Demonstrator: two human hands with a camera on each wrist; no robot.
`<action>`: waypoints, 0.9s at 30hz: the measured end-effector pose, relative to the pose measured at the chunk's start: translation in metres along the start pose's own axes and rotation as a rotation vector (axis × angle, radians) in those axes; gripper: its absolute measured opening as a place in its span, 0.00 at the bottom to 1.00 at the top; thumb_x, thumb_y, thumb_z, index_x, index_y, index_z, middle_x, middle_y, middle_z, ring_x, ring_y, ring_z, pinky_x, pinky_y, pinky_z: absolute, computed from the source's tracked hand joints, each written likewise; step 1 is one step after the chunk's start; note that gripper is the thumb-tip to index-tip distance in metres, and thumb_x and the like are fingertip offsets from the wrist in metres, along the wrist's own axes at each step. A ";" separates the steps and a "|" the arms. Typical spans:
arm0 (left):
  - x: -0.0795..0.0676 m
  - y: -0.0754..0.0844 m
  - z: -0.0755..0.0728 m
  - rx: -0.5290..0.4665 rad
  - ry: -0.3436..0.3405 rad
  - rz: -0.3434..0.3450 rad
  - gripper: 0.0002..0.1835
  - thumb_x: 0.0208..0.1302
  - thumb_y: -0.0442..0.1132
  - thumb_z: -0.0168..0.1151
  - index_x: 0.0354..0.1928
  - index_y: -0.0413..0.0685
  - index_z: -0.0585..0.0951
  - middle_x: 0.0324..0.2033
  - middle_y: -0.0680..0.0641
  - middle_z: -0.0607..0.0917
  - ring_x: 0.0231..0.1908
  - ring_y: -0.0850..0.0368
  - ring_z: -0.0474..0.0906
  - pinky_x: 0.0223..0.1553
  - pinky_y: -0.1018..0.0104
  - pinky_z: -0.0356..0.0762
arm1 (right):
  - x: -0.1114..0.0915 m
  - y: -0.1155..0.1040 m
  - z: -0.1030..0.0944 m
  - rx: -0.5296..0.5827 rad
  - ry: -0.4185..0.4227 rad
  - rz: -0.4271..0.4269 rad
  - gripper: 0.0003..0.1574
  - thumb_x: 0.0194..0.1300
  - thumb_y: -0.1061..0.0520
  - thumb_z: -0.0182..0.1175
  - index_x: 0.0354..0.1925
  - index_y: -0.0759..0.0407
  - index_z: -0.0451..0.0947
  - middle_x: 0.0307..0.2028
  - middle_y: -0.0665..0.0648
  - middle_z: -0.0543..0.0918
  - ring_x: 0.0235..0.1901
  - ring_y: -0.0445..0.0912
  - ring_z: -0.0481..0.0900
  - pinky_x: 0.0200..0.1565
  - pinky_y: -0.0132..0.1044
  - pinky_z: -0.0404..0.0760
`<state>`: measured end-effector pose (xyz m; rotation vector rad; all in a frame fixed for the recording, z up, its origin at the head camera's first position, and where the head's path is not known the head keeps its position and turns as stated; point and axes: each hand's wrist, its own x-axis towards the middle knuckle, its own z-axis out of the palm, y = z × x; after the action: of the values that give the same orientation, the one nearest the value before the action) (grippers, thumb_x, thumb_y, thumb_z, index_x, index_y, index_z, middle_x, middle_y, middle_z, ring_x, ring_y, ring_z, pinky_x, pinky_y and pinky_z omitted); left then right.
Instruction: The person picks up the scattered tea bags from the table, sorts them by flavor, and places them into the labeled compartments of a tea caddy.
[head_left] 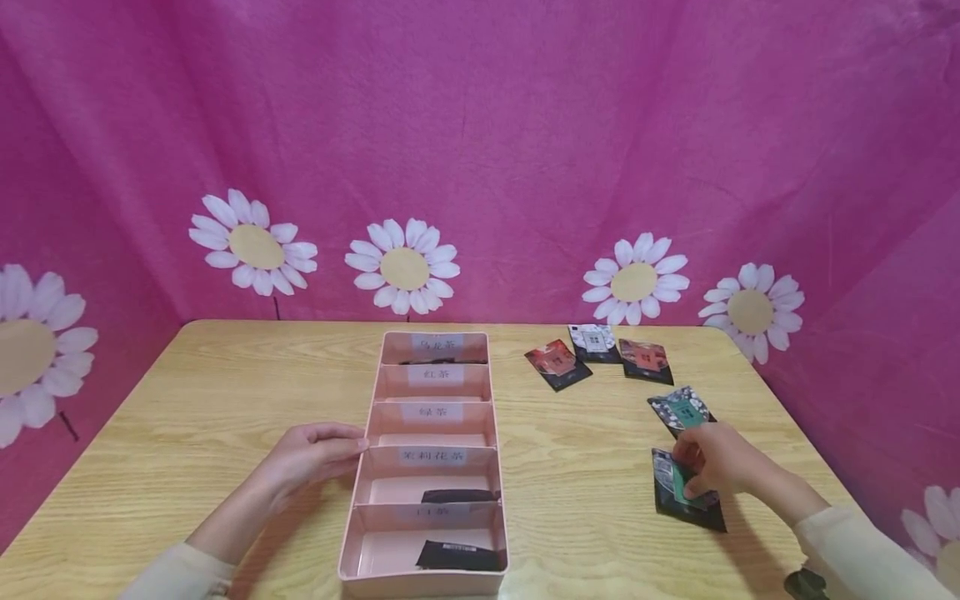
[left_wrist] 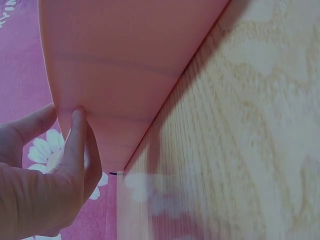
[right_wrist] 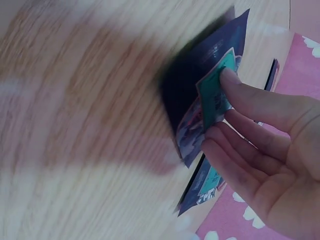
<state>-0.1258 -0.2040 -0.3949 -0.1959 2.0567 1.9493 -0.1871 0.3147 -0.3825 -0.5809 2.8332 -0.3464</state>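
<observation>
A long pink divided box [head_left: 348, 537] with labelled compartments stands on the table. My left hand [head_left: 318, 454] is at its left side; in the left wrist view the thumb is at the rim and the fingers lie against the outer wall [left_wrist: 125, 60], pinching it. My right hand [head_left: 723, 467] pinches a dark tea sachet [head_left: 671, 500] with a green label, thumb on the label in the right wrist view [right_wrist: 175, 85], where the sachet looks tilted. Just behind it lies another green-labelled sachet [head_left: 678, 406]. Dark sachets lie in the two nearest compartments [head_left: 457, 556] and the farthest one.
Two red-labelled sachets [head_left: 558, 364] [head_left: 647, 360] and a white-labelled sachet [head_left: 595, 343] lie at the table's back right. The wooden table [head_left: 247, 375] ends at a pink cloth backdrop [head_left: 480, 167] with daisies, which also rises on both sides.
</observation>
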 end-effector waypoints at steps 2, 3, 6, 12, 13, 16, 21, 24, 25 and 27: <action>0.000 0.000 0.000 0.001 -0.001 0.000 0.24 0.61 0.35 0.64 0.54 0.25 0.74 0.36 0.52 0.86 0.39 0.63 0.84 0.50 0.67 0.86 | 0.000 -0.001 0.002 -0.005 0.026 -0.021 0.24 0.34 0.58 0.80 0.33 0.59 0.81 0.26 0.48 0.81 0.27 0.37 0.72 0.27 0.28 0.75; -0.001 0.000 0.000 0.003 -0.002 0.002 0.24 0.61 0.35 0.64 0.54 0.25 0.74 0.36 0.52 0.86 0.40 0.63 0.84 0.50 0.67 0.86 | 0.001 -0.001 0.002 -0.008 0.039 -0.039 0.23 0.34 0.58 0.80 0.32 0.59 0.81 0.25 0.47 0.80 0.27 0.37 0.71 0.26 0.27 0.75; -0.001 0.001 0.001 0.003 -0.005 0.003 0.24 0.61 0.35 0.64 0.54 0.24 0.74 0.36 0.52 0.86 0.39 0.63 0.84 0.50 0.67 0.86 | 0.004 -0.004 0.004 -0.004 0.049 -0.058 0.23 0.35 0.58 0.80 0.32 0.59 0.81 0.25 0.47 0.80 0.26 0.36 0.71 0.26 0.26 0.74; -0.002 0.002 0.001 0.006 -0.010 0.000 0.24 0.61 0.35 0.63 0.55 0.24 0.73 0.36 0.52 0.86 0.40 0.64 0.84 0.51 0.67 0.86 | 0.016 -0.017 0.006 0.027 0.030 -0.055 0.23 0.37 0.60 0.79 0.33 0.60 0.81 0.27 0.49 0.82 0.28 0.38 0.74 0.27 0.27 0.77; -0.002 0.002 0.000 0.010 -0.007 -0.001 0.24 0.61 0.35 0.63 0.55 0.24 0.73 0.36 0.52 0.86 0.40 0.63 0.84 0.50 0.67 0.86 | 0.019 -0.020 0.007 0.034 0.028 -0.053 0.23 0.37 0.60 0.79 0.34 0.60 0.81 0.27 0.49 0.82 0.28 0.39 0.74 0.27 0.27 0.77; -0.002 0.002 -0.001 0.018 0.001 -0.003 0.25 0.62 0.35 0.63 0.56 0.24 0.72 0.36 0.52 0.86 0.40 0.63 0.84 0.50 0.67 0.86 | 0.030 -0.030 0.007 0.039 0.032 -0.059 0.22 0.38 0.60 0.79 0.34 0.61 0.81 0.27 0.50 0.81 0.29 0.40 0.73 0.28 0.28 0.76; 0.000 0.002 -0.001 0.019 0.005 -0.004 0.25 0.62 0.35 0.64 0.56 0.25 0.73 0.36 0.52 0.86 0.40 0.63 0.84 0.50 0.67 0.86 | 0.045 -0.047 0.007 0.048 0.025 -0.088 0.21 0.39 0.61 0.78 0.35 0.60 0.82 0.27 0.50 0.82 0.28 0.40 0.74 0.28 0.28 0.77; 0.000 0.001 -0.001 0.016 0.009 -0.012 0.25 0.61 0.36 0.64 0.56 0.25 0.73 0.36 0.52 0.87 0.39 0.63 0.84 0.49 0.68 0.86 | 0.054 -0.054 0.007 0.052 0.008 -0.109 0.21 0.39 0.61 0.78 0.35 0.60 0.82 0.28 0.51 0.83 0.28 0.40 0.74 0.29 0.29 0.78; 0.000 0.000 -0.001 0.014 0.008 -0.013 0.25 0.61 0.35 0.64 0.55 0.25 0.73 0.36 0.53 0.87 0.39 0.64 0.84 0.49 0.68 0.86 | 0.056 -0.055 0.008 0.051 0.005 -0.117 0.21 0.39 0.61 0.78 0.34 0.60 0.83 0.28 0.51 0.83 0.28 0.40 0.74 0.29 0.29 0.79; -0.001 0.000 0.000 0.005 0.007 -0.012 0.24 0.61 0.35 0.64 0.55 0.26 0.73 0.36 0.53 0.86 0.39 0.64 0.84 0.49 0.68 0.86 | 0.062 -0.057 0.008 0.051 -0.001 -0.129 0.20 0.39 0.62 0.78 0.34 0.60 0.83 0.27 0.51 0.83 0.28 0.40 0.75 0.29 0.29 0.79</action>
<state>-0.1254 -0.2040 -0.3946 -0.2134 2.0599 1.9395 -0.2200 0.2364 -0.3853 -0.7550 2.7833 -0.4391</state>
